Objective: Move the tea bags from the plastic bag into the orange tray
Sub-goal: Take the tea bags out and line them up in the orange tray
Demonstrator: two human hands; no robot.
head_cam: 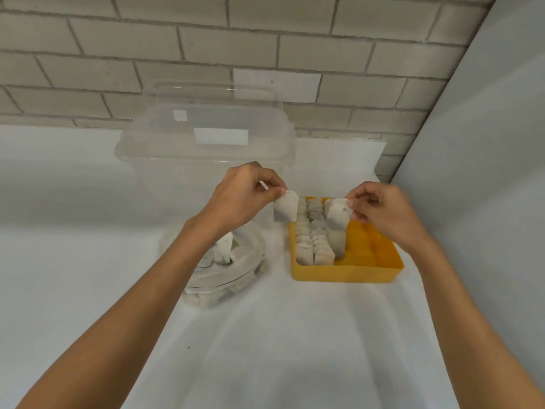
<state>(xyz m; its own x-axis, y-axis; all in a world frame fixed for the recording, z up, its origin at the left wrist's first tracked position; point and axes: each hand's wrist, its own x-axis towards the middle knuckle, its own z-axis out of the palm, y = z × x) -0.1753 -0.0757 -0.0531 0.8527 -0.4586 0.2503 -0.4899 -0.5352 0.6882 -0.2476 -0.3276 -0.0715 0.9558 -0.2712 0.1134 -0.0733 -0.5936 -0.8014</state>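
My left hand [240, 196] pinches a white tea bag [285, 210] by its top corner, just left of the orange tray [342, 273]. My right hand [383, 212] pinches a second tea bag [338, 217] that hangs over the tray's middle. Several tea bags [312, 237] stand in rows along the tray's left half; its right half is bare. The open plastic bag [224, 270] with more tea bags sits on the table to the left, partly hidden under my left forearm.
A large clear plastic container with a lid [206, 143] stands behind the bag and the tray, against a brick wall [265, 48]. A white cloth covers the table [280, 349]. A plain wall panel [486, 143] rises at the right.
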